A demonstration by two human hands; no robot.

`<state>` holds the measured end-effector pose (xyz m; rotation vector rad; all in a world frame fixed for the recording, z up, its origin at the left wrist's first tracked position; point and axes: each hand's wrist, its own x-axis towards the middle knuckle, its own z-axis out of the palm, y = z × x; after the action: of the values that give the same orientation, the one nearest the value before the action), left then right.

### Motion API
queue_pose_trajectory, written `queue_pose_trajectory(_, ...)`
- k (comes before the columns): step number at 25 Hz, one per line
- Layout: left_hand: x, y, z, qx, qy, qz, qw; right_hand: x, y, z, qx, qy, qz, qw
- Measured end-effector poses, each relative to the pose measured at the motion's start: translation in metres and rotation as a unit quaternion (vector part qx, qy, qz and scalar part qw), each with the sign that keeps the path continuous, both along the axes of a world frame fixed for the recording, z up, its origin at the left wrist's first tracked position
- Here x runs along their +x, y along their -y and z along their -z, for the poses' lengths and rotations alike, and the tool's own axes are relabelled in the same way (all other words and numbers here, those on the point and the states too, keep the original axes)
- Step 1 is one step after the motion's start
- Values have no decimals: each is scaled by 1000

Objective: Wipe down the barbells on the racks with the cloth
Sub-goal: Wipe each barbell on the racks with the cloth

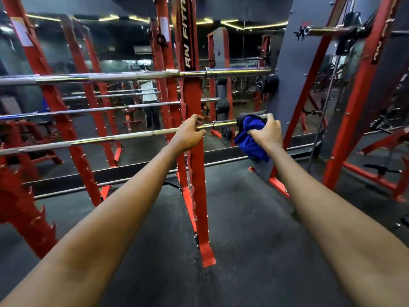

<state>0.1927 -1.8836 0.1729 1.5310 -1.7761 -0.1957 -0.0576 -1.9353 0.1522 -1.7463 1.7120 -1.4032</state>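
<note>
By the red rack (195, 173) on dark gym flooring (243, 218), left hand (188, 135) grips the barbell (110, 138), right hand (266, 134) clutches the cloth (249, 140).

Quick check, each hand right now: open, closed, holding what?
Left hand: closed around the lower barbell.
Right hand: closed on the blue cloth, pressed around the barbell's end.

The left hand (190, 132) grips the lower barbell (106, 139); the right hand (266, 131) holds a blue cloth (250, 138) on its end.
</note>
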Motion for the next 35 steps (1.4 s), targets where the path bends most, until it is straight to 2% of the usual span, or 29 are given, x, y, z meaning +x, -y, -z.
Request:
queue_pose_trajectory(4, 12, 98, 13, 30, 20, 4, 999, 3, 89, 8, 20, -15, 22, 999)
queue_pose_trajectory(8, 22, 201, 26, 19, 46, 8, 999, 9, 181, 18, 14, -25, 47, 998)
queue_pose_trajectory(13, 32, 321, 33, 43, 37, 34, 998, 33, 280, 22, 28, -103, 33, 994)
queue_pose_trajectory(17, 38, 403, 41, 68, 32, 48, 996, 45, 353, 27, 6, -131, 49, 990)
queue_pose_trajectory(20, 39, 458, 60, 91, 61, 49, 993, 48, 411, 36, -10, -147, 59, 987)
queue_pose_trajectory(25, 42, 533, 101, 144, 131, 12, 981, 60, 498, 49, -112, -217, 76, 967)
queue_pose_trajectory(28, 42, 550, 117, 117, 162, -6, 980, 77, 533, 70, -139, -285, 33, 948)
queue_pose_trajectory(30, 42, 553, 129, 73, 185, -38, 979, 89, 540, 97, -142, -300, -20, 943)
queue_pose_trajectory(35, 34, 547, 140, -23, 174, -109, 978, 88, 519, 154, -201, -226, -90, 949)
